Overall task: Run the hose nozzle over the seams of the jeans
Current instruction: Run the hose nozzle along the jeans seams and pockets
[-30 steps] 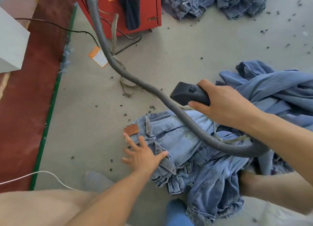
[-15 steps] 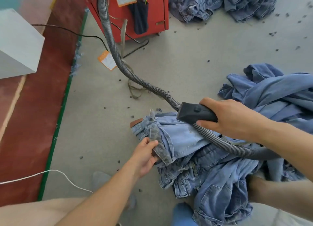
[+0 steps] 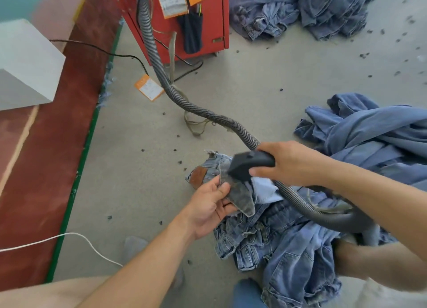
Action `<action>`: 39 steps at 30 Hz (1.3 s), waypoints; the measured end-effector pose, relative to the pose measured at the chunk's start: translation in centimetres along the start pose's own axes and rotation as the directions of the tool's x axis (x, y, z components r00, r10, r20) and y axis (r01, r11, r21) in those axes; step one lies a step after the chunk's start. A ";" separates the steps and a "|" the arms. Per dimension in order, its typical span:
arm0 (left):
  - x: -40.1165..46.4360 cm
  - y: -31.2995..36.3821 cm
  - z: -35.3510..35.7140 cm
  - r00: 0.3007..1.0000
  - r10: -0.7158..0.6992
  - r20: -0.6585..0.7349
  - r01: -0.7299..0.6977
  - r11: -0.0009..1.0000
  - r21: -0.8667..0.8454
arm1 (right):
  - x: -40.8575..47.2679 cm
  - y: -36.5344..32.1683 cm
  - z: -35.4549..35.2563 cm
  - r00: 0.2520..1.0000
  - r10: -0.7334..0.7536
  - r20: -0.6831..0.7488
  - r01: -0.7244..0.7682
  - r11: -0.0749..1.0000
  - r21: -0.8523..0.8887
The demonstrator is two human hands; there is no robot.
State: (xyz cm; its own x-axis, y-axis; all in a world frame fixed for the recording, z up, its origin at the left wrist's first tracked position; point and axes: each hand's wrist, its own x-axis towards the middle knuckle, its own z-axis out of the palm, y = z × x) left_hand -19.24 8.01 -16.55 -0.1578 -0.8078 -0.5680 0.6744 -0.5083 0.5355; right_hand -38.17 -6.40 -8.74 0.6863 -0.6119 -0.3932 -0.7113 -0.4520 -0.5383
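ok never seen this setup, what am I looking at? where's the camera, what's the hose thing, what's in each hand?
There is one picture, taken by a wide-angle camera on the person's head, looking down at their own arms and a grey floor. No robot is involved.

The right hand grips a black nozzle at the end of a grey ribbed hose. The hose runs back to a red machine at the top. I cannot tell from the picture whether it sucks or blows.

The left hand pinches a folded-out flap of the jeans lying on the floor, and the nozzle sits against that flap.

More denim lies around: a pile at the right and another at the top. An orange tag and dark bits of lint lie on the floor too.
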 end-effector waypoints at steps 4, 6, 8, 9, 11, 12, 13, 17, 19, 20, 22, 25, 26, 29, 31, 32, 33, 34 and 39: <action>0.2 0.5 -0.2 1.000 0.008 -0.026 -0.009 0.999 -0.042 | 0.5 1.0 -1.8 0.986 0.112 -0.127 -0.103 0.992 0.080; 0.4 1.1 -0.5 1.000 -0.002 -0.022 0.000 0.998 -0.063 | -0.6 1.3 -2.6 0.999 0.049 0.001 -0.049 0.995 0.081; 0.5 1.2 -0.7 1.000 -0.012 0.008 0.013 0.997 -0.078 | -1.0 0.7 -1.8 0.995 0.008 0.101 -0.010 1.000 0.019; 0.4 1.0 -0.8 0.999 -0.023 0.024 0.025 0.997 -0.078 | -0.6 0.4 -0.9 0.995 0.001 0.103 -0.002 1.000 0.003; 0.3 0.4 -1.0 0.998 -0.050 0.047 0.053 0.996 -0.065 | 1.3 -0.1 0.5 0.999 0.045 0.022 -0.046 0.999 0.013; 0.3 0.2 -1.2 0.997 -0.057 0.057 0.060 0.996 -0.061 | 2.4 -0.2 0.7 0.995 0.091 -0.033 -0.091 0.996 0.005; 0.2 0.1 -1.3 0.996 -0.059 0.061 0.063 0.996 -0.066 | 3.2 -0.2 0.4 0.987 0.132 -0.087 -0.133 0.991 -0.012; 2.0 0.7 -1.6 0.972 -0.043 -0.233 0.001 0.984 -0.176 | 2.8 1.3 -2.3 0.987 0.155 -0.050 -0.154 0.988 0.031; 3.1 1.4 -2.0 0.883 -0.031 -0.468 -0.102 0.961 -0.257 | 1.4 1.6 -2.7 0.995 0.102 0.010 -0.102 0.994 0.042; 3.5 1.6 -2.1 0.850 -0.023 -0.527 -0.125 0.962 -0.244 | 0.9 1.5 -2.5 0.996 0.086 0.015 -0.086 0.996 0.035; 3.8 1.1 -2.0 0.829 -0.039 -0.559 0.035 0.999 -0.018 | 0.6 1.3 -2.0 0.998 0.063 -0.019 -0.063 0.998 0.003; 3.5 -1.7 -2.2 0.843 -0.093 -0.530 0.352 0.841 0.411 | 0.7 1.4 -1.5 0.995 0.074 -0.064 -0.077 0.996 -0.036; 3.4 -2.7 -2.5 0.851 -0.101 -0.516 0.387 0.783 0.487 | 0.8 1.6 -1.5 0.995 0.074 -0.069 -0.077 0.996 -0.052; 3.4 -4.8 -3.9 0.874 -0.024 -0.486 0.446 0.435 0.782 | 0.1 2.3 -1.4 0.998 0.057 -0.034 -0.060 0.995 -0.078; 3.7 -4.4 -4.4 0.868 -0.010 -0.497 0.457 0.411 0.789 | -0.3 2.7 -1.3 0.999 0.039 -0.006 -0.039 0.994 -0.099; 4.0 -3.7 -4.4 0.855 -0.019 -0.518 0.448 0.528 0.722 | -0.4 2.9 -1.2 0.999 0.032 0.005 -0.031 0.993 -0.117; 4.3 -2.6 -4.2 0.837 -0.020 -0.547 0.417 0.670 0.614 | -0.5 3.0 -1.2 1.000 0.027 0.016 -0.024 0.990 -0.137; 4.6 -1.3 -4.0 0.823 -0.015 -0.569 0.357 0.792 0.496 | -0.6 3.2 -1.0 0.999 0.023 0.026 -0.019 0.987 -0.157; 5.6 5.4 -2.0 0.903 -0.065 -0.424 0.096 0.994 0.052 | -1.5 3.8 -0.9 0.999 0.005 0.049 0.005 0.982 -0.188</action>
State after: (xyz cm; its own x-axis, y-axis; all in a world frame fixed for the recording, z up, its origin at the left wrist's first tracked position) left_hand -15.07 1.36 -18.06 0.1192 -0.5700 -0.8130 0.6174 -0.5987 0.5103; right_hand -42.00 -7.76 -9.52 0.6897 -0.5812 -0.4319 -0.7238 -0.5687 -0.3907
